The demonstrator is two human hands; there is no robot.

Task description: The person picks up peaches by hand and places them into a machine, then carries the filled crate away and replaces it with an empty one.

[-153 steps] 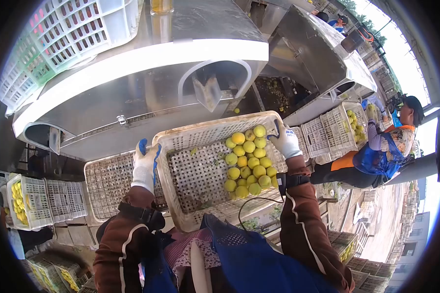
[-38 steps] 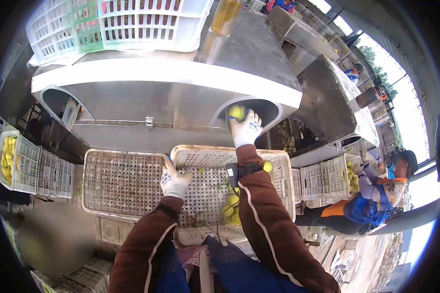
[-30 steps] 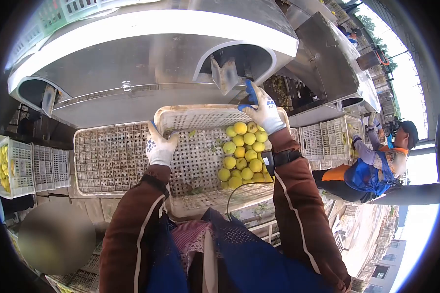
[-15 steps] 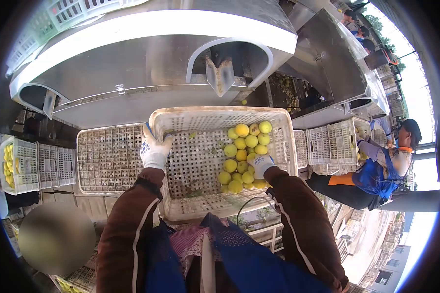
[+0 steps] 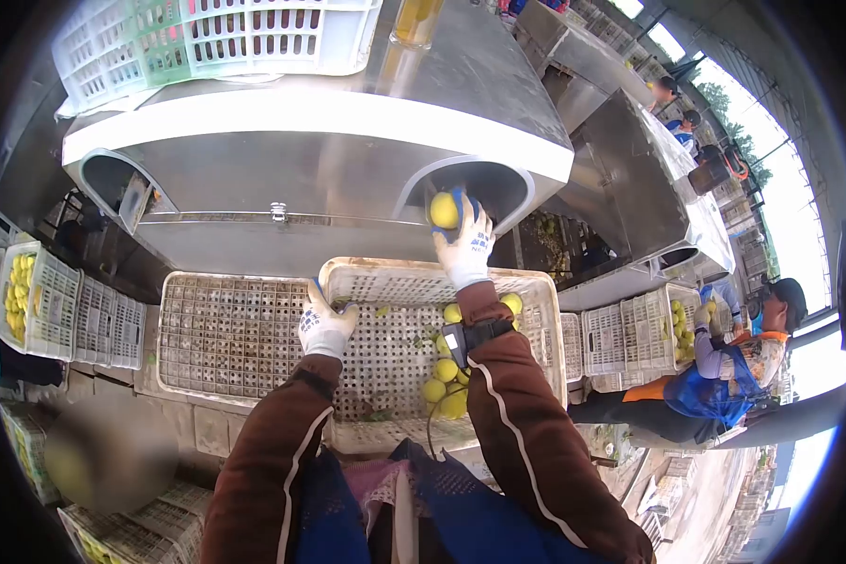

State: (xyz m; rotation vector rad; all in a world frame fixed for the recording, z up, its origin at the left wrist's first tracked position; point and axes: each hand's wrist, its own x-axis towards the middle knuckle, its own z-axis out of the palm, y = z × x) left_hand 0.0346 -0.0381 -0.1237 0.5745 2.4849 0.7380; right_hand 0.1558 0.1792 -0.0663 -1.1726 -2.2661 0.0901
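My right hand (image 5: 466,246), in a white glove with blue fingertips, grips a round yellow fruit (image 5: 444,211) at the mouth of the right-hand arched opening (image 5: 498,188) in the steel machine. Below it stands a white plastic crate (image 5: 385,352) with several more yellow-green fruits (image 5: 433,390) at its right side, partly hidden by my right forearm. At the crate's left rim is my left hand (image 5: 327,329), gloved the same way, its fingers over the rim and its thumb on the inner side. Small green leaf bits lie on the crate's floor.
An upturned-looking mesh crate (image 5: 226,329) adjoins on the left. A metal housing (image 5: 320,179) runs across the front, carrying a pale basket (image 5: 254,42) and a jar (image 5: 416,23). A co-worker (image 5: 733,367) stands at the right beside fruit crates (image 5: 644,331). More crates (image 5: 52,310) line the left.
My right hand has lifted a fruit out of the crate and carried it up and forward to the machine opening. My left hand stays at the crate's left rim. The view has shifted.
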